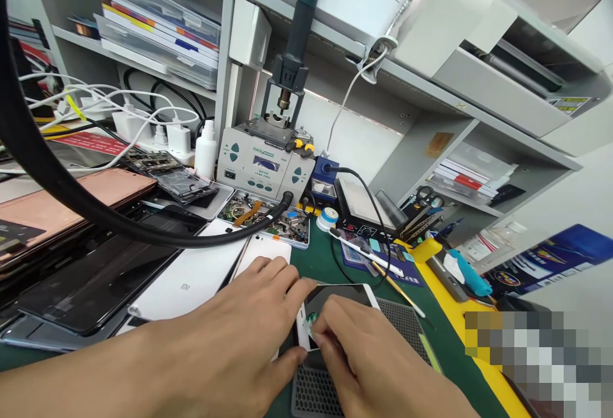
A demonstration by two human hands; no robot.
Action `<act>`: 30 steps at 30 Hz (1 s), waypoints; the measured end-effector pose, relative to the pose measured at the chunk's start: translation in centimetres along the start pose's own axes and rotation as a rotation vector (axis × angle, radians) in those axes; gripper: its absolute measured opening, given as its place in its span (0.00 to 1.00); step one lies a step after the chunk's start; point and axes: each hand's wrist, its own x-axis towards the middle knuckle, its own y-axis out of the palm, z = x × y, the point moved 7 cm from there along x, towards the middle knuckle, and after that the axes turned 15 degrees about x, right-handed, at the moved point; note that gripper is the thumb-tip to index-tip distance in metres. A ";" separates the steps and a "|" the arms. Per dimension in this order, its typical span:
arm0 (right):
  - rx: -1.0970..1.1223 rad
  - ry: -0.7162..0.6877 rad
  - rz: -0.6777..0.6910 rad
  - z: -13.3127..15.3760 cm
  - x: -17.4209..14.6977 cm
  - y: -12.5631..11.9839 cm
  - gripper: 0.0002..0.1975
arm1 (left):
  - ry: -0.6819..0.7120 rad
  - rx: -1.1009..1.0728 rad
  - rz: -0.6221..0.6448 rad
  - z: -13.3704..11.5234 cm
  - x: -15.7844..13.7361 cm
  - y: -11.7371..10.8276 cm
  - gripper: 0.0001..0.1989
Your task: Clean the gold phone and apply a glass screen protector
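Note:
A white-framed smartphone (330, 291) with a dark screen lies at a slant on a grey honeycomb-patterned mat (317, 392). My left hand (268, 322) grips its left end, forefinger at the upper corner and thumb by the lower one. Over the screen, my right hand (352, 341) is closed in a pinch. A small green-and-white thing (312, 321) shows at its fingertips against the phone; its kind is unclear because the fingers cover most of it.
Several phones, including a white one (191, 277), lie left of my hands. A soldering station (263, 163) stands behind, beside a tray of circuit boards (299, 233). A thick black hose (119, 230) loops across the left. A white brush (368, 253) lies to the right.

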 end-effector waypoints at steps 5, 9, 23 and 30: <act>-0.049 0.031 -0.052 -0.6 0.1 -0.6 0.08 | -0.003 0.021 -0.015 0.1 0.1 0.0 0.11; -0.107 0.133 -0.070 -2.1 0.0 -1.7 0.11 | 0.004 0.017 -0.018 0.0 0.1 -0.3 0.12; -0.050 0.174 0.033 -2.2 -0.8 -2.2 0.10 | 0.008 0.007 -0.011 0.0 0.2 -0.3 0.11; -0.020 0.093 0.031 -0.8 -0.6 -1.4 0.09 | 0.003 0.013 -0.003 0.0 0.1 -0.2 0.11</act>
